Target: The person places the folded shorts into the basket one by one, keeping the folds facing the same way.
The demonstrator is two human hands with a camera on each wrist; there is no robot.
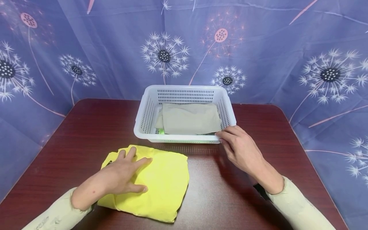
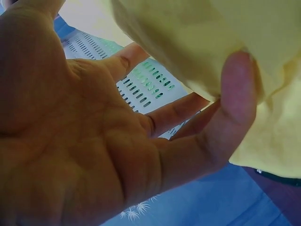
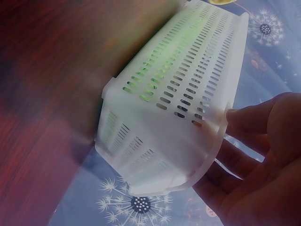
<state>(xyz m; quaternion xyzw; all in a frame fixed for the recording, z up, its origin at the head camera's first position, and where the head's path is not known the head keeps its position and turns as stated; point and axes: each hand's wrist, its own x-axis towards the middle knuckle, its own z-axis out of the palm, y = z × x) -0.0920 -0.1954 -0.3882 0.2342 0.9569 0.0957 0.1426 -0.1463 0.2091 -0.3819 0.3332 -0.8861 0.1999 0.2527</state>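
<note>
Item, lower left of the frame: one yellow cloth [image 1: 164, 182], folded into a flat, uneven bundle on the bench [image 1: 224, 191]; this we list as the main piece, apart from the basket.
Item, on its left part: the left hand [image 1: 123, 174], fingers spread and resting on the cloth, clasping nothing that we can see.
Item, right of centre: the right hand [image 1: 242, 151], thumb outside and fingers over the rim, gripping the near right corner of the basket.
Item, centre: one white slotted basket [image 1: 178, 137], upright on the bench; within, a grey-beige cloth [image 1: 189, 118] lying flat, a scrap of bright green [image 1: 161, 131] at its near left corner.
Item, behind all: a blue dandelion curtain [image 1: 115, 48].
Step in hand, as we judge it: steadying the basket while the folded bundle waits outside. The next move, we think, calls for fingers slid under the bundle and support from both hands, so that the folds hold over the near rim
</note>
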